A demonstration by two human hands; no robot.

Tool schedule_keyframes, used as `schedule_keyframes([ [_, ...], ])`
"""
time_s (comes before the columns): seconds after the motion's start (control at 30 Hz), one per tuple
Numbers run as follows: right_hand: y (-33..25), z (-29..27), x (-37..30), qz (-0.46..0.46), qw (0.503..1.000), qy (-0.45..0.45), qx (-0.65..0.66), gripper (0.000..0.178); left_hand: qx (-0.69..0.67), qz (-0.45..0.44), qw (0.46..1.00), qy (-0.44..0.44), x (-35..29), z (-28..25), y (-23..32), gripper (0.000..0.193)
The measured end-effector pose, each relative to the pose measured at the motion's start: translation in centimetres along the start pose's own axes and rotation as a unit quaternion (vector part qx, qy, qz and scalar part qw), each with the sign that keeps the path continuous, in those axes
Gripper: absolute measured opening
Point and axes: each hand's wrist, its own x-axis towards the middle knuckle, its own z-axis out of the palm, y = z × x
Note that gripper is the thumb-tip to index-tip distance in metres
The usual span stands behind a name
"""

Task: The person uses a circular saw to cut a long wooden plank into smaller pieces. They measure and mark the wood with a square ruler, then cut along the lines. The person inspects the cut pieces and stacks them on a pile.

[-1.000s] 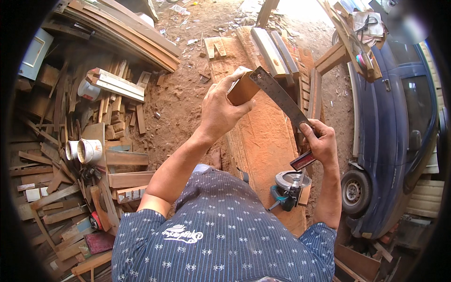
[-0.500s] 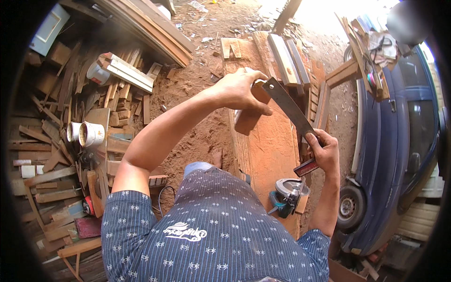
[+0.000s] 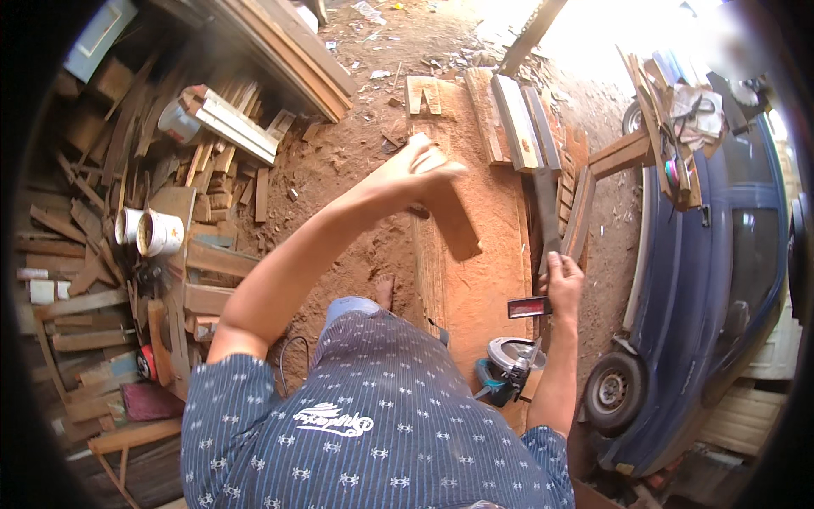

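Note:
Over the workbench plank (image 3: pixel 487 280), my left hand (image 3: pixel 431 163) grips a short brown wooden block (image 3: pixel 456 222) from above. The hand is smeared by motion, and the block's upper end is hidden under it. My right hand (image 3: pixel 563 284) is closed around a try square (image 3: pixel 548 212) near its corner. Its dark metal blade points away from me, and its reddish stock sticks out to the left of the hand. Block and square are apart. A circular saw (image 3: pixel 506 366) with a teal body rests on the bench, nearer to me than the square.
Lengths of timber (image 3: pixel 515 123) lie at the bench's far end, beside a notched wooden piece (image 3: pixel 424 95). A blue car (image 3: pixel 678 280) stands to the right. Scrap wood and white buckets (image 3: pixel 161 233) crowd the left side. Reddish dirt ground (image 3: pixel 339 212) runs beside the bench.
The square has moved away from the block, and its blade has turned to point more straight ahead. My left hand has shifted slightly left and turned the block, still holding it.

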Motion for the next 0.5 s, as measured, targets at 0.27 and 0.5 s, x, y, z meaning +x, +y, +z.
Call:
schedule_keyframes([
  [0.27, 17.2, 6.2, 3.2, 0.181, 0.98, -0.071, -0.041, 0.038, -0.396, -0.258, 0.871, 0.132, -10.0, 1.9, -10.9, 0.053],
  [0.5, 12.1, 14.3, 2.1, 0.236, 0.948, -0.201, -0.068, 0.08, -0.288, -0.184, 0.928, 0.148, -10.8, 4.4, -15.9, 0.085],
])
